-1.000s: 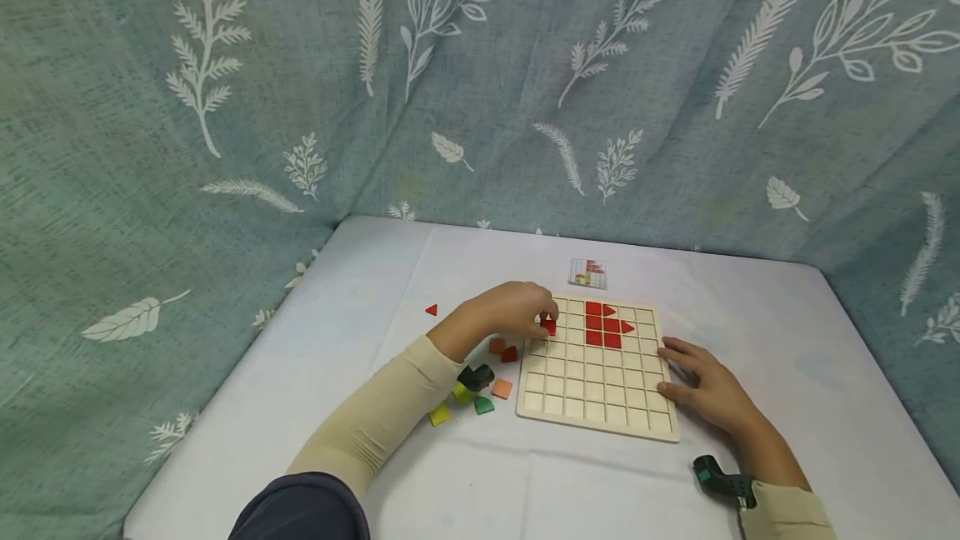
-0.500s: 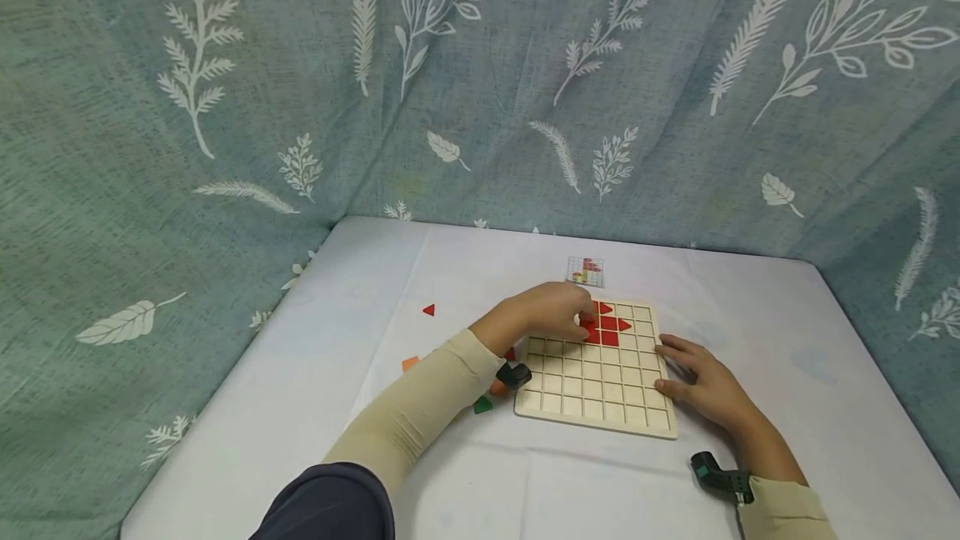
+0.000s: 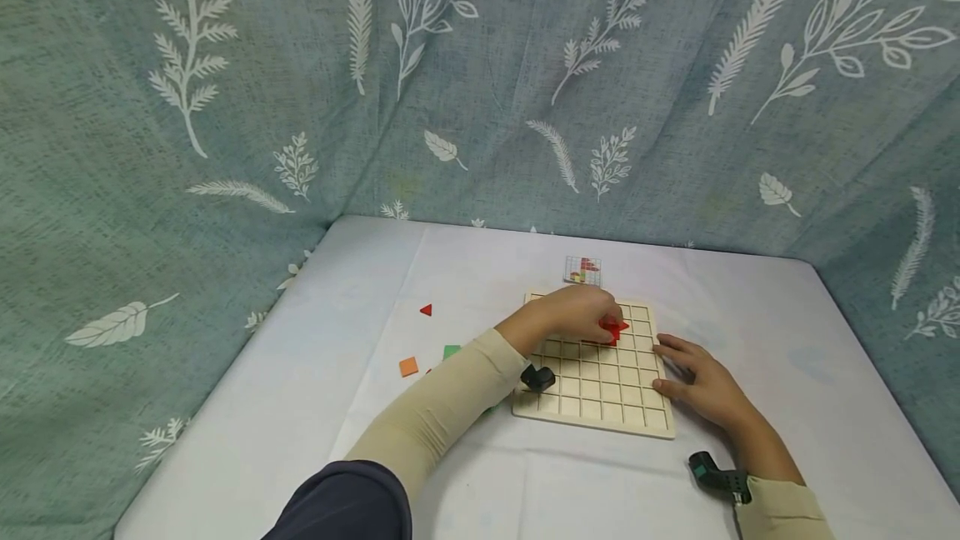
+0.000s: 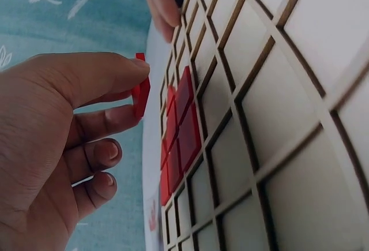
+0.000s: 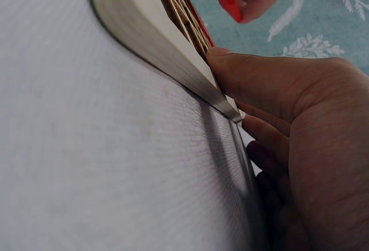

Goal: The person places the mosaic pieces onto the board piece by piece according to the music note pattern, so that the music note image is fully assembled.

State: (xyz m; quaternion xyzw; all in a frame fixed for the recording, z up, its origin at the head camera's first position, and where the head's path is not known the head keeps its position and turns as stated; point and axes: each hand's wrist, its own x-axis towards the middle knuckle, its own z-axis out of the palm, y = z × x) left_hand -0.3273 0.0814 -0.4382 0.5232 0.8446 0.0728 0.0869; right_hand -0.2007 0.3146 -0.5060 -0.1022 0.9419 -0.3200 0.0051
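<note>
Over the upper part of the wooden grid board, my left hand pinches a small red tile between thumb and index finger. The tile is held apart from the board, seen nearly edge-on in the left wrist view. Beneath it, several red tiles sit together in the grid squares, mostly covered by the hand in the head view. My right hand rests at the board's right edge, its thumb touching the rim and its fingers loosely extended along the side.
Behind the board lies a small pattern card. To the left on the white cloth are a red triangle, an orange square and a green piece. My left sleeve hides other loose pieces. A patterned curtain hangs behind.
My left hand, holding the red tile, has moved right from the board's left edge to above the red tiles. The right hand has stayed at the right edge.
</note>
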